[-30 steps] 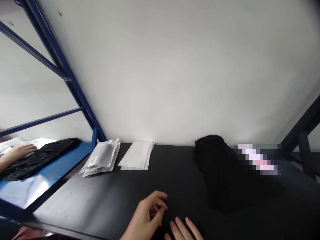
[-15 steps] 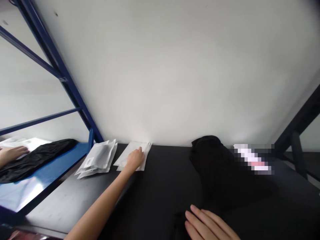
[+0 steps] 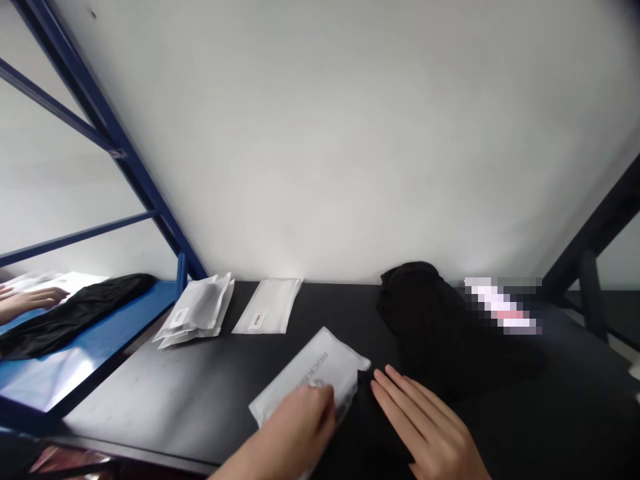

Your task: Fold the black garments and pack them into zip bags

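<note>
My left hand is closed on a white plastic bag with grey lettering, over the front of the black table. Just right of the bag, my right hand lies with its fingers stretched out together on dark cloth; its thumb is mostly out of sight. A black garment spreads behind and right of that hand, hard to tell from the tabletop. Another flat white bag with a small barcode label rests at the back by the wall.
Several filled white bags lie stacked at the back left. A blue metal frame separates off a blue table, where another person's hand is beside black cloth. A pixelated object lies back right.
My left hand has come from the back of the table toward me, bringing one white bag away from the others. My right hand has shifted slightly forward. The other person's hand moved a little.
</note>
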### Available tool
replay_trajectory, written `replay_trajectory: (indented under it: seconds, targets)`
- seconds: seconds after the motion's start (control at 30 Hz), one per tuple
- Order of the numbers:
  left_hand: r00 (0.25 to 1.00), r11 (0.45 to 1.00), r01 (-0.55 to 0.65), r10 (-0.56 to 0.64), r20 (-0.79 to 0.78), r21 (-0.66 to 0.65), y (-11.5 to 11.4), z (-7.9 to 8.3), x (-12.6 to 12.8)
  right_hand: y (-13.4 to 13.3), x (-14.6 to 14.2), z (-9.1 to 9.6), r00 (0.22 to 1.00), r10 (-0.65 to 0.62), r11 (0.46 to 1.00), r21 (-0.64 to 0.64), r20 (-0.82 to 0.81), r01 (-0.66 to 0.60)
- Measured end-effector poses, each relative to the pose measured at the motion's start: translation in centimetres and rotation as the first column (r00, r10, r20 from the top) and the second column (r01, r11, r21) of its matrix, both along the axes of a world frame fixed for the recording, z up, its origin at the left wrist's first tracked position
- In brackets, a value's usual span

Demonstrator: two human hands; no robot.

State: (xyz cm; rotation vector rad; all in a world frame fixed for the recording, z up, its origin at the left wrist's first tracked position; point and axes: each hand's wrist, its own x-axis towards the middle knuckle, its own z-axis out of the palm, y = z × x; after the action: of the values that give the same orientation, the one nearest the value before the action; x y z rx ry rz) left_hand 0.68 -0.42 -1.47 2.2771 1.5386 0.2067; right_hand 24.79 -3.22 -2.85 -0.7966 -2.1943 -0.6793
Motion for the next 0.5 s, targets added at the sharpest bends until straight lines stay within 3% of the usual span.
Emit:
replay_trajectory:
  seconds: [0.1,0.2,0.33,0.5]
  targets:
    - [0.955,0.987,0.111,-0.073,0.286,-0.12,-1.9,-1.2,1.5,0.4,-1.2,-1.7,0.999,-0.032,0.999,-0.026,-0.019,0.032]
    - [0.872,0.956,0.099,0.05,0.488,-0.275,-1.8,-1.8,2.1,0.3,-2.1,-3.1,0.996,-0.085,0.996,-0.016,-0.022,0.085]
    - [0.777,0.912,-0.027,0.276,0.566,-0.408,-0.9,-2.7,1.8,0.0,-1.9,-3.9,0.995,-0.091,0.996,-0.005,0.036,0.091]
    - [0.74,0.908,-0.059,0.319,0.593,-0.414,-0.4,-3.8,1.9,-0.5,-0.7,-3.6,0.992,-0.06,0.998,-0.015,0.114,0.062]
